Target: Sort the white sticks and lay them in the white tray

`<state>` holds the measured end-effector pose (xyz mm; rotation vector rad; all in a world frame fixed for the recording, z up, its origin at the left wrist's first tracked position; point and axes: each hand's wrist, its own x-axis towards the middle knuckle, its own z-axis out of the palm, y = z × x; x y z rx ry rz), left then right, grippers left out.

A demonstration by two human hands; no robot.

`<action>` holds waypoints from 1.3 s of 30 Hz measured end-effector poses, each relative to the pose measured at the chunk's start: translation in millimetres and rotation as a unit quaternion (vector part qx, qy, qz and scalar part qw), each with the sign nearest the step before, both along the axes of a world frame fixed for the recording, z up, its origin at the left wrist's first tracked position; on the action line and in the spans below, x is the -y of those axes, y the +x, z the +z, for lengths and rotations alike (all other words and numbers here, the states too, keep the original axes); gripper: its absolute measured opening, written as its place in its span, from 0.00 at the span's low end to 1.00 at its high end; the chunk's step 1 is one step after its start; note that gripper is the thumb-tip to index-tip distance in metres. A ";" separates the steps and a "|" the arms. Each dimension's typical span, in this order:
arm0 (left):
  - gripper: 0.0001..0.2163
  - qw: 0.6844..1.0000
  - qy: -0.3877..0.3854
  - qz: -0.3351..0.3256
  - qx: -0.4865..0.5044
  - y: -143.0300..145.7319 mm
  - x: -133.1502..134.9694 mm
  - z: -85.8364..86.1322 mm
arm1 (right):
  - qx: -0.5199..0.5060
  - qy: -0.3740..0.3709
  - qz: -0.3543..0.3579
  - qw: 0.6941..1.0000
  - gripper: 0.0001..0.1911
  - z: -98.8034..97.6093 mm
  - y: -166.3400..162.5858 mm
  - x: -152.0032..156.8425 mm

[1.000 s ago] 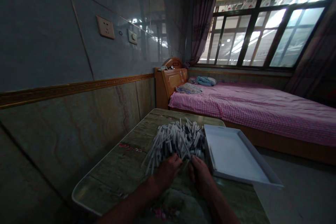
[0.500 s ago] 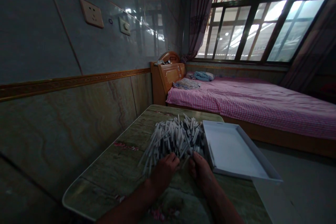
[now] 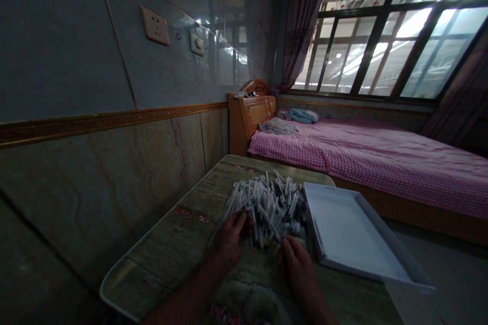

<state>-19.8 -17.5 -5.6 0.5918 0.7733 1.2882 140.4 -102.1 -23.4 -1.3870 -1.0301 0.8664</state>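
Note:
A heap of thin white pens (image 3: 269,200) lies on a green marbled table (image 3: 179,244). My left hand (image 3: 232,236) rests on the heap's near left side, fingers stretched forward over several pens. My right hand (image 3: 297,264) sits at the heap's near edge with its fingers curled on the pens; what they hold is hidden. A shallow white tray (image 3: 351,233) lies just right of the heap, reaching past the table's right edge.
A tiled wall (image 3: 95,111) with a socket (image 3: 154,25) runs close along the table's left side. Beyond the table stands a bed (image 3: 373,162) with a pink checked sheet and wooden headboard, under a large window (image 3: 381,45). Grey floor lies to the right.
My left hand has moved forward onto the heap and its fingers have spread. My right hand has drawn back slightly toward me. The view has shifted a little.

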 end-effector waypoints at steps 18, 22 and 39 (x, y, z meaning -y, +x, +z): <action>0.19 0.999 -0.005 0.004 0.037 0.5 -5.9 -5.8 | 0.204 0.009 0.024 0.979 0.22 -7.5 -2.3 6.4; 0.21 1.000 0.021 0.005 -0.013 -1.3 -4.0 -1.1 | 0.211 0.028 0.018 0.977 0.22 -7.1 -1.9 7.6; 0.21 0.999 0.024 -0.021 -0.042 -4.2 -1.4 6.7 | 0.363 0.105 -0.022 0.926 0.30 -21.0 -2.2 12.6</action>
